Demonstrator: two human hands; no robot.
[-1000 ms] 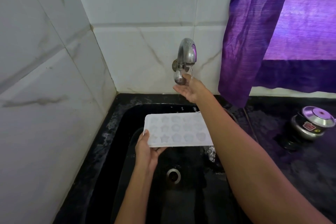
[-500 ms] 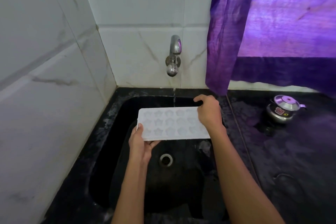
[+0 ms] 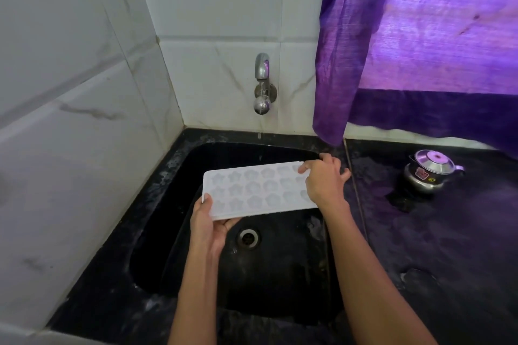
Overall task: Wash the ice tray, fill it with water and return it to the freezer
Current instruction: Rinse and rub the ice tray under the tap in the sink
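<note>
Gripping ice tray (image 3: 252, 190) w/ left hand (image 3: 208, 225) + right hand (image 3: 322, 182).

You have one view only, from the camera on your head, so nothing is shared with a second view. It looks forward and steeply down into the black sink (image 3: 173, 235) from close above, facing the tiled corner wall (image 3: 224, 3) with the tap (image 3: 262, 84). The wide lens bends the edges, and takes in the purple curtain (image 3: 420, 36) and counter (image 3: 448, 246) on your right.
</note>
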